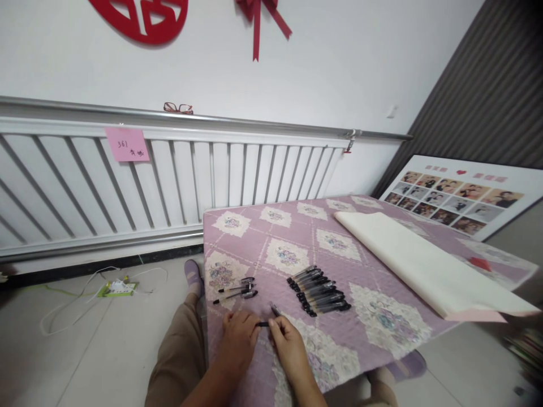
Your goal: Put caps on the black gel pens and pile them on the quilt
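Close to the table's near edge, my left hand (240, 338) is closed on one end of a black pen (263, 324). The fingers of my right hand (289, 343) pinch its other end, so only a short dark stretch shows between the hands. Just beyond my right fingertips is another pen (275, 309); whether it touches the hand I cannot tell. A few pens (235, 292) lie loosely past my left hand. To the right, a pile of pens (319, 291) with black caps and clear barrels lies side by side.
A purple patterned cloth (283, 254) covers the table. Along its right side lies a large cream sheet (407, 260), and a photo board (458, 195) leans behind. A white radiator (250, 169) runs along the wall. A power strip (119, 287) with cables sits on the floor.
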Demonstrator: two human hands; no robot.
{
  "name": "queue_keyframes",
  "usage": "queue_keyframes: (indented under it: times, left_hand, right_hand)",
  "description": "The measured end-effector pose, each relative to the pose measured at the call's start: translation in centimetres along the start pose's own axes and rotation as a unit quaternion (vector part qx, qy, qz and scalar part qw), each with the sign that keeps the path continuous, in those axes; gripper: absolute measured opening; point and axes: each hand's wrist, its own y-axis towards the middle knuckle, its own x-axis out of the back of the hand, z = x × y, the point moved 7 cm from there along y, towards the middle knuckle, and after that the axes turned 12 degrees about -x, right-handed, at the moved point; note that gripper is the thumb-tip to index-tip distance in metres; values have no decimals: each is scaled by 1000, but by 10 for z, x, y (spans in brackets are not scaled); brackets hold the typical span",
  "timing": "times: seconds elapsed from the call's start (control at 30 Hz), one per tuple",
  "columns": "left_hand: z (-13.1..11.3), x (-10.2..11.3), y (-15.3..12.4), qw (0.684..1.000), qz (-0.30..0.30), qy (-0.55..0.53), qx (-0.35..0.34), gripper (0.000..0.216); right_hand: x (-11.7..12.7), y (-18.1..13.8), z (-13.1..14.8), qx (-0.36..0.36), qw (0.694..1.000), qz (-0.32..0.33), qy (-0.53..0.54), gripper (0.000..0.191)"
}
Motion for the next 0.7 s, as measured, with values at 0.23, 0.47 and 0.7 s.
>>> queue_keyframes:
  times: [0.23,0.47,0.7]
  left_hand:
    - [-2,0,1,1000,11,11,-7,23]
    - [-2,3,1,1000,-5,-3,-9,22]
    - [-2,1,0,1000,-9,-7,-20,22]
  right_hand:
    - [-1,-1,-1,-24,998,43,45,22]
    - [1,0,-3,-29,998,25,58,27]
    - [0,-1,-2,-24,999,27,22,32]
